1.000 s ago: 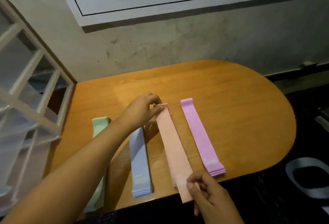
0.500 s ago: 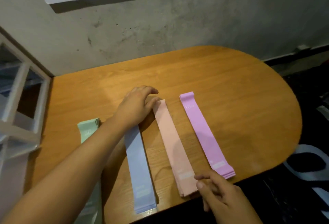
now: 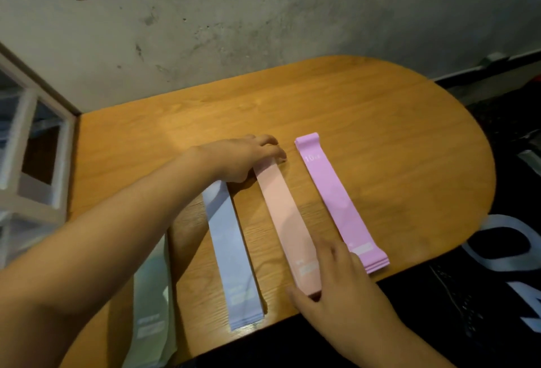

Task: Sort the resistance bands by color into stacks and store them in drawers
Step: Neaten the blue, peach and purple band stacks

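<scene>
Four stacks of resistance bands lie side by side on the wooden table: a green stack at the left, partly under my forearm, then a blue stack, a peach stack and a pink stack. My left hand lies flat on the far end of the peach stack and covers the top of the blue one. My right hand rests with straight fingers on the near end of the peach stack, between the peach and pink stacks.
A white drawer unit with translucent drawers stands at the table's left edge. A grey concrete wall runs behind the table. Dark floor with a grey ring-shaped object lies to the right.
The peach band held by both hands has been laid on the peach stack. Both hands now lie flat on its ends. The view has tilted downward.
</scene>
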